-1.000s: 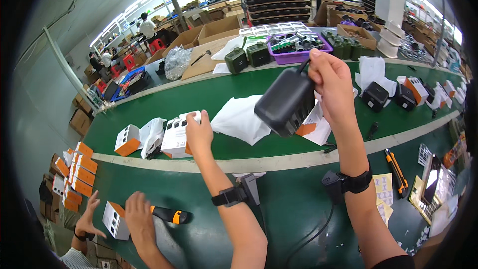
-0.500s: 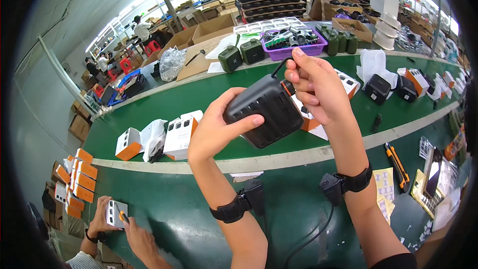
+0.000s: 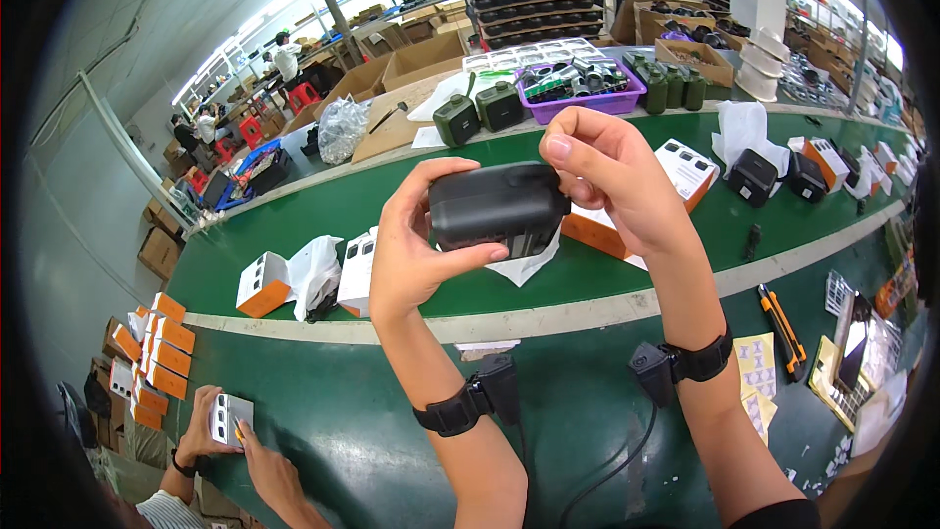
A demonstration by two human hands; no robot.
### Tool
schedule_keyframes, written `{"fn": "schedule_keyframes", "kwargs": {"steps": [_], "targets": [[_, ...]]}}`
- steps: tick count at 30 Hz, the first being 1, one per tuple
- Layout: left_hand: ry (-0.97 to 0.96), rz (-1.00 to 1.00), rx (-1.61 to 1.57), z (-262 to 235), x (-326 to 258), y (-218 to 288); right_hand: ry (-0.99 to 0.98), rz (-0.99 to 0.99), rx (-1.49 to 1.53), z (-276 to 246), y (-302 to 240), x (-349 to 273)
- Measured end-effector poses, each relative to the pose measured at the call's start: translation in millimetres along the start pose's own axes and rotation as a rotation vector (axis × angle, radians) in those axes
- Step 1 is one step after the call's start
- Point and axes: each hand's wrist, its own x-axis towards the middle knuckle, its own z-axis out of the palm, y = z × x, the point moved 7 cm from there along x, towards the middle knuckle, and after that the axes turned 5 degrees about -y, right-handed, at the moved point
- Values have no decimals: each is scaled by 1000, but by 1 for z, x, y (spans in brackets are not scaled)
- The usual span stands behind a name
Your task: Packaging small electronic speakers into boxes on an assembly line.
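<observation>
My left hand (image 3: pixel 409 260) grips a black portable speaker (image 3: pixel 494 204) by its left end, thumb along the near lower edge and fingers behind. The speaker is held in the air above the bench, a smooth dark side facing me and ribs showing along its lower edge. At its right end, my right hand (image 3: pixel 612 171) has its fingers curled and its thumb pressed in toward them. Those fingertips meet the speaker's right edge; whatever they pinch there is hidden.
Beyond the speaker are an open white-and-orange box (image 3: pixel 597 232), more boxes (image 3: pixel 262 284) and black speakers (image 3: pixel 752 176) on the green conveyor. A purple basket (image 3: pixel 580 110) of parts stands behind. An orange utility knife (image 3: pixel 780 326) lies right; a co-worker's hands (image 3: pixel 269 475) handle a box lower left.
The speaker has turned, so its ribbed face shows less and a smooth side faces me. The black strap that my right hand held up is out of sight, and that hand has curled more.
</observation>
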Motion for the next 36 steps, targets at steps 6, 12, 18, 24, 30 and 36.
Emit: {"fn": "schedule_keyframes", "kwargs": {"steps": [6,12,18,24,30,36], "targets": [[313,-25,-615,-22,-6,-29,-11,-84,185,2,-8,0],[207,-214,-1107,-16,-12,-59,-280,-513,-638,47,-32,-16],[-72,-226,-1310,22,-1,-34,-216,-781,-1089,55,-43,-21],[168,-208,-1141,-2,-6,-47,-93,-415,-830,32,-22,-8],[207,-320,-933,1,-13,-43,40,-147,-656,14,2,-1],[131,-320,-899,2,-13,-45,54,-88,-677,16,1,-2]]}}
